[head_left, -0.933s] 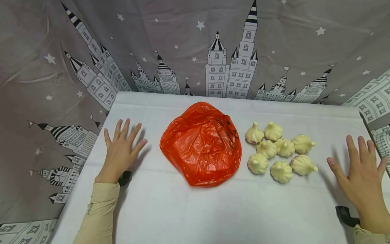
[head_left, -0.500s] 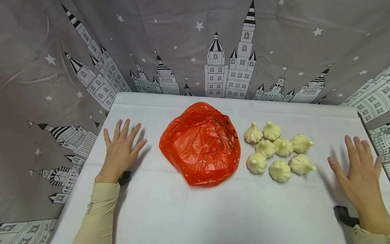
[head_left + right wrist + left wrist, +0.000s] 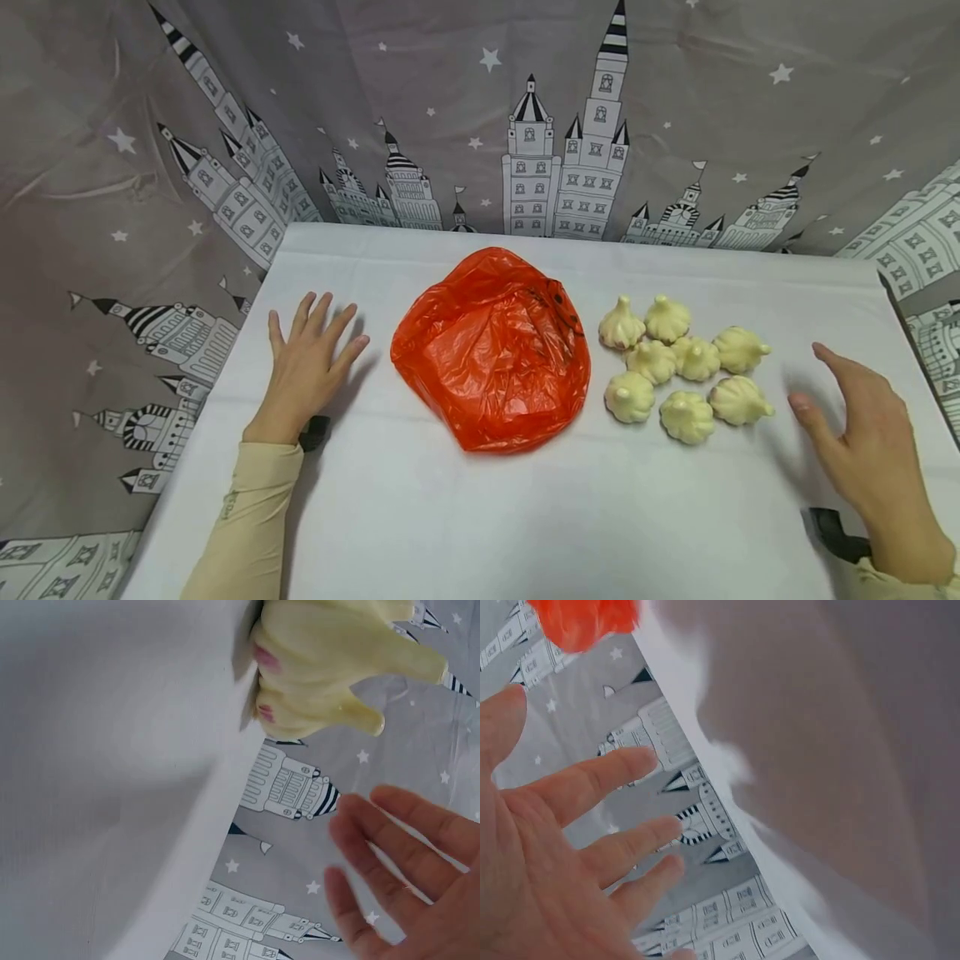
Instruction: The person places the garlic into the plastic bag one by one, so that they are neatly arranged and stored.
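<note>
White table (image 3: 480, 525) with a crumpled red plastic bag (image 3: 495, 367) lying on it
The bag lies well apart from a person's left grip (image 3: 307, 371), released with fingers spread; the right grip (image 3: 873, 442), loosely released, is near eight pale-yellow, ribbed garlic bulbs (image 3: 697, 359) clustered between it and the bag. The head view hides some right fingers; the wrist views cut off bag and bulbs. Pink marks some bulbs.

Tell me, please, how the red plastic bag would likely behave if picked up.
The red plastic bag will probably be floppy, since its thin film lies wrinkled on the white tabletop. It looks light, as it appears fairly flat. Its glossy sheen suggests it may be slippery.
</note>
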Tool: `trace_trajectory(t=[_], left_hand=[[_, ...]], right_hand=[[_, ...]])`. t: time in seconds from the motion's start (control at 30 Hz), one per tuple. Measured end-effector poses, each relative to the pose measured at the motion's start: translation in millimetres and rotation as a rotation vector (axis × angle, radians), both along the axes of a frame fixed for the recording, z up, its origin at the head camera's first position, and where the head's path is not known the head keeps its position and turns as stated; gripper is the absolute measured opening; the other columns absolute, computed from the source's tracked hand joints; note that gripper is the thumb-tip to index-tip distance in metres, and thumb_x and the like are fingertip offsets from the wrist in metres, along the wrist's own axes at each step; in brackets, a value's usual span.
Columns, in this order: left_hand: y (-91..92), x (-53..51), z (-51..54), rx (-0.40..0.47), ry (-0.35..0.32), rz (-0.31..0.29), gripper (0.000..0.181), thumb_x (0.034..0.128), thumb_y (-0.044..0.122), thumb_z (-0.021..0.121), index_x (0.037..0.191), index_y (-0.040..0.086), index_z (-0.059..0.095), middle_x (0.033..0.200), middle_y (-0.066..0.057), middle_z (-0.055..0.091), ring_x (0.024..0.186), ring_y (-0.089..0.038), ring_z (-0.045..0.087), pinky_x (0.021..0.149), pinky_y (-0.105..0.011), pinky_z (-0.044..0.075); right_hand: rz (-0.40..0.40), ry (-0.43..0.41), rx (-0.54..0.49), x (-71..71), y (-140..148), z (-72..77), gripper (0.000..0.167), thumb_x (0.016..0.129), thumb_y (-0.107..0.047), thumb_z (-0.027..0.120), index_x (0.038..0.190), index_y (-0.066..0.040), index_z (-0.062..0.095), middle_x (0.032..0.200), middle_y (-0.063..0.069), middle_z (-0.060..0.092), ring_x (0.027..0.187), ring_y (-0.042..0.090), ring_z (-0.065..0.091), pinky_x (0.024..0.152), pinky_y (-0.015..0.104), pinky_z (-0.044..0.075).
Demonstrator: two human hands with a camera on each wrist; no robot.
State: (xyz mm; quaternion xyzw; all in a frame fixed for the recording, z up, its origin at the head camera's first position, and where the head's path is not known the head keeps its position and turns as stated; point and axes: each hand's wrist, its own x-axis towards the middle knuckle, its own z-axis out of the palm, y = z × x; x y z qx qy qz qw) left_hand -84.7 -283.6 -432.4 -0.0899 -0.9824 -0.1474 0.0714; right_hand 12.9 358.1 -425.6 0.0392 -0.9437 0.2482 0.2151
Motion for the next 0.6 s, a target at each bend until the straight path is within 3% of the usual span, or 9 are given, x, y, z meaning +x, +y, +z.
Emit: trace_trajectory(t=[0.07,0.13,0.2,0.27,0.33,0.47,0.6], left_hand=[[7.2,-0.2,0.3,0.006,-0.006,-0.015,0.059,0.1064,0.049,0.055,0.15,0.008,0.057,0.164,-0.027,0.037,0.158,-0.047,0.02,0.12,-0.078,-0.004],[13.5,-0.4,0.0,0.009,-0.008,-0.033,0.056,0.1064,0.047,0.056,0.146,0.007,0.06,0.163,-0.027,0.039,0.157,-0.047,0.022,0.12,-0.078,-0.001],[18.6,-0.4,-1.3,0.019,-0.002,-0.047,0.052,0.1059,0.044,0.058,0.141,0.007,0.064,0.16,-0.027,0.043,0.156,-0.047,0.025,0.119,-0.079,0.001],[23.0,-0.6,-2.6,0.04,0.005,-0.068,0.046,0.1061,0.041,0.058,0.134,0.006,0.068,0.157,-0.027,0.047,0.154,-0.046,0.027,0.118,-0.08,0.003],[27.2,-0.7,-4.0,0.071,0.008,-0.085,0.041,0.106,0.038,0.059,0.127,0.005,0.071,0.153,-0.027,0.051,0.153,-0.046,0.03,0.118,-0.08,0.005],[33.3,-0.4,-4.9,0.129,-0.011,-0.117,0.038,0.1073,0.036,0.057,0.12,0.004,0.073,0.146,-0.026,0.058,0.151,-0.046,0.035,0.117,-0.08,0.008],[37.9,-1.2,-2.6,0.159,-0.052,-0.134,0.04,0.109,0.037,0.054,0.12,0.004,0.073,0.143,-0.023,0.061,0.15,-0.045,0.036,0.119,-0.078,0.009]], right_hand=[[0.003,0.045,-0.016,2.2,-3,0.9,0.054,0.103,-0.041,0.067,0.142,-0.005,0.063,0.128,0.03,0.065,0.121,0.044,0.057,0.122,0.026,0.032],[0.016,0.08,-0.027,3.5,-5,1.0,0.048,0.099,-0.038,0.073,0.132,-0.003,0.07,0.115,0.027,0.069,0.114,0.023,0.06,0.11,0.007,0.029],[0.038,0.098,-0.031,3.8,-8,0.6,0.044,0.095,-0.034,0.078,0.125,-0.002,0.074,0.107,0.024,0.07,0.108,0.003,0.055,0.099,0.002,0.026],[0.055,0.09,-0.025,3.5,-9,-0.2,0.042,0.089,-0.029,0.084,0.121,-0.003,0.076,0.104,0.021,0.071,0.105,-0.007,0.049,0.095,0.002,0.026],[0.061,0.062,0.002,3.1,-10,-1.6,0.045,0.081,-0.026,0.088,0.119,-0.004,0.076,0.102,0.019,0.073,0.102,0.0,0.055,0.092,0.003,0.025],[0.071,-0.009,0.043,3.2,-12,-5.9,0.054,0.069,-0.025,0.096,0.116,-0.006,0.077,0.105,0.015,0.075,0.1,0.031,0.064,0.086,0.014,0.036],[0.063,-0.099,0.053,4.3,-12,-9.0,0.059,0.068,-0.03,0.097,0.119,-0.008,0.076,0.11,0.015,0.075,0.099,0.036,0.065,0.079,0.03,0.04]])
